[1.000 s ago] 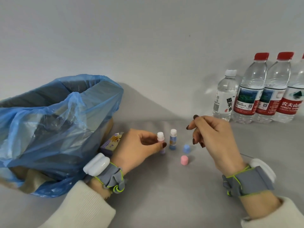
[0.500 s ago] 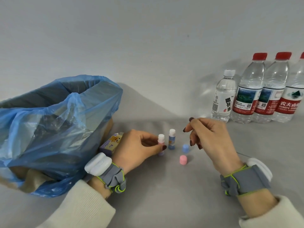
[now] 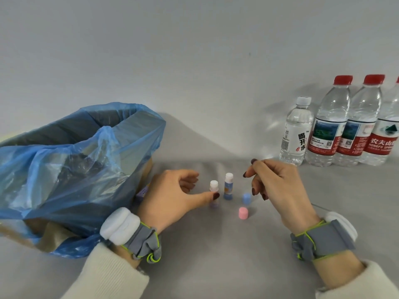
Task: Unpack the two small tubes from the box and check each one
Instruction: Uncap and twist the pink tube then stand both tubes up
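Note:
Two small uncapped tubes stand upright on the grey table. The purple-pink tube (image 3: pixel 213 186) is on the left, the taller blue tube (image 3: pixel 228 186) just right of it. A blue cap (image 3: pixel 246 198) and a pink cap (image 3: pixel 243 213) lie loose to their right. My left hand (image 3: pixel 172 197) rests beside the purple-pink tube with its thumb tip against the tube and its other fingers spread away. My right hand (image 3: pixel 278 188) hovers above the caps, fingers loosely curled, holding nothing. The small purple box (image 3: pixel 142 192) peeks out behind my left hand, mostly hidden.
A blue plastic bag (image 3: pixel 75 165) lines a cardboard bin at the left, close to my left wrist. Several water bottles (image 3: pixel 336 130) stand in a row against the wall at the back right.
My left hand's fingers have come off the purple-pink tube, leaving only the thumb against it. My right hand has shifted slightly left and stays empty.

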